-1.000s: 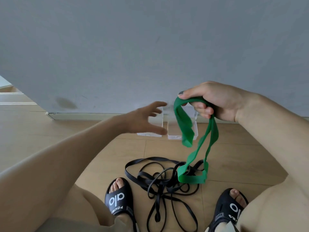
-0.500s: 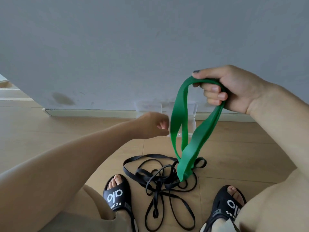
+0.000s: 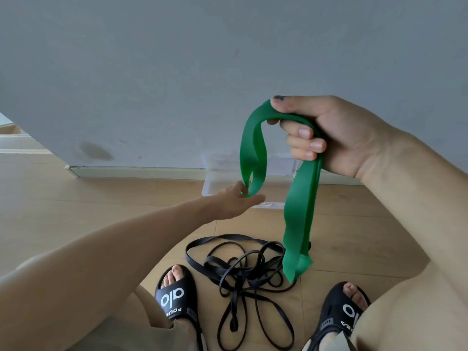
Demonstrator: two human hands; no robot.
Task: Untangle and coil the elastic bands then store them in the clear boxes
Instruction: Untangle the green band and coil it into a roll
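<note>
A: Where the right hand curls its fingers, what does it grip?
B: It grips the green band, thumb pressed on top; one loop droops leftward, where the left hand pinches its lower end.
A: And beyond the fingers?
B: Black bands lie tangled on the floor below, between two sandals; clear boxes stand behind, against the wall.

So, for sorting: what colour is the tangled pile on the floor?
Black bands, clearest in the head view.
</note>
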